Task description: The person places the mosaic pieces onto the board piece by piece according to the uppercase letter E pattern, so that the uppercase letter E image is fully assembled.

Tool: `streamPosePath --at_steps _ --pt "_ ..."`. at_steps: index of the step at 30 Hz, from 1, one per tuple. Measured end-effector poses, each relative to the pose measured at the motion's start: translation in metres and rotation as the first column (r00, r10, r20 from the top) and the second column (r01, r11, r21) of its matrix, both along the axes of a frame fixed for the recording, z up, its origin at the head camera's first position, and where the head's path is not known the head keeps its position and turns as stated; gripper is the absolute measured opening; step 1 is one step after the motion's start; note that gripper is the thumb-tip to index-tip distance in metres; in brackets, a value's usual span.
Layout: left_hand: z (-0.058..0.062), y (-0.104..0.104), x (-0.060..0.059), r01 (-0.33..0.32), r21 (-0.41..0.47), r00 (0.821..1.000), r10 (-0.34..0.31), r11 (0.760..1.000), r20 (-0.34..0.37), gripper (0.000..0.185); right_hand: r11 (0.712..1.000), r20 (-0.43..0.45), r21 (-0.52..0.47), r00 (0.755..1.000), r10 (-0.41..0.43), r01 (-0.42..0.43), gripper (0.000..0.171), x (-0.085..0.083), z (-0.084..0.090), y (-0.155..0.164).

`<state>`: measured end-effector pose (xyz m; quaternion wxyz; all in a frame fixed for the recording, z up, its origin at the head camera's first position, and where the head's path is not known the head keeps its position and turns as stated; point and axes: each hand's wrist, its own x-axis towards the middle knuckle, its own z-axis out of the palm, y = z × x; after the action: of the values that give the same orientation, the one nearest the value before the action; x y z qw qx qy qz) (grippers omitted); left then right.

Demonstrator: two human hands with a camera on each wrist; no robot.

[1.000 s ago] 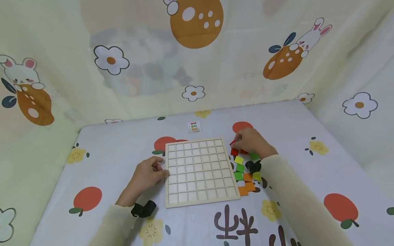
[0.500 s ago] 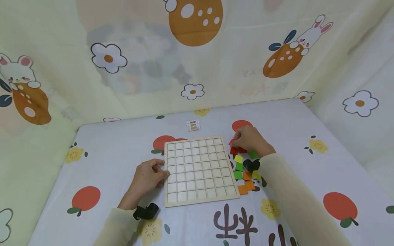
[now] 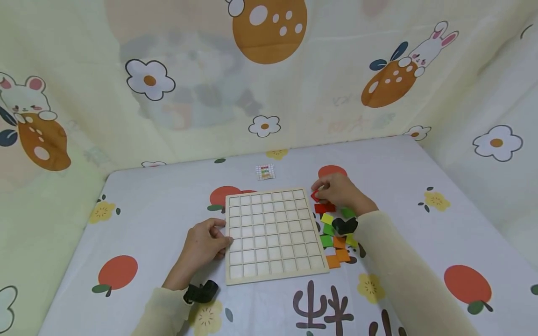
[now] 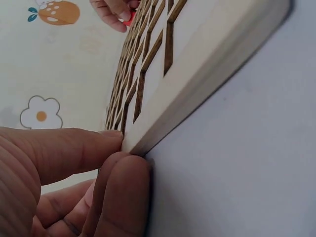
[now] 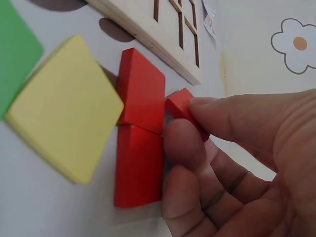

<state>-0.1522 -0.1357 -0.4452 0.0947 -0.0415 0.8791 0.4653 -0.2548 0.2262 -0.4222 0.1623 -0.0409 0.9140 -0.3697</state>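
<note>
A square wooden grid board (image 3: pixel 269 233) lies flat with bare cells. At its left edge, my left hand (image 3: pixel 202 241) pinches the frame, thumb on top and fingers against the side, as the left wrist view shows. Beyond the board's right edge, my right hand (image 3: pixel 340 192) pinches a small red square tile (image 5: pixel 180 101) between thumb and fingertip; the tile is tilted. Right by those fingers, two more red tiles (image 5: pixel 143 94) lie edge to edge. A yellow tile (image 5: pixel 69 108) touches one of them, and a green tile (image 5: pixel 12 59) is beside it.
More green tiles (image 3: pixel 327 241) and several orange tiles (image 3: pixel 333 262) lie loosely along the board's right side. A small printed pattern card (image 3: pixel 265 172) lies behind the board. A patterned curtain (image 3: pixel 201 121) rises at the table's back edge.
The red tile in my right fingers shows more plainly now, and the two red tiles near it sit more in line. My left hand stays at the board's edge.
</note>
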Motion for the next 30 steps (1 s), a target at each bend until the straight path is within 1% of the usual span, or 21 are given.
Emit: streamPosePath --at_steps 4,8,16,21,23,30 --pt "-0.0014 -0.0001 -0.0007 -0.021 0.042 0.999 0.02 0.999 0.028 0.04 0.999 0.002 0.031 1.0 0.015 -0.015 0.027 -0.0022 0.001 0.0014" --pt "-0.0019 -0.0005 -0.0013 -0.049 0.073 0.998 0.045 0.996 0.05 0.036 0.998 -0.016 0.054 0.999 0.03 -0.029 0.032 -0.0039 0.0044 0.0024" --pt "-0.0046 -0.0019 0.0 -0.092 0.096 0.993 0.084 0.991 0.079 0.033 0.992 -0.028 0.122 0.998 0.048 -0.044 0.033 -0.007 0.0045 -0.0014" --pt "-0.0049 -0.0016 0.0008 -0.1 0.112 0.992 0.09 0.989 0.088 0.033 0.981 -0.015 0.181 0.997 0.073 -0.07 0.033 -0.007 0.0028 -0.0028" --pt "-0.0051 -0.0016 0.0009 -0.102 0.118 0.992 0.093 0.988 0.086 0.033 0.977 -0.023 0.197 0.996 0.082 -0.076 0.032 -0.0071 0.0023 -0.0027" --pt "-0.0054 -0.003 0.0012 -0.109 0.136 0.992 0.1 0.985 0.077 0.032 0.981 -0.057 0.18 0.995 0.081 -0.07 0.034 -0.0038 0.0021 -0.0067"
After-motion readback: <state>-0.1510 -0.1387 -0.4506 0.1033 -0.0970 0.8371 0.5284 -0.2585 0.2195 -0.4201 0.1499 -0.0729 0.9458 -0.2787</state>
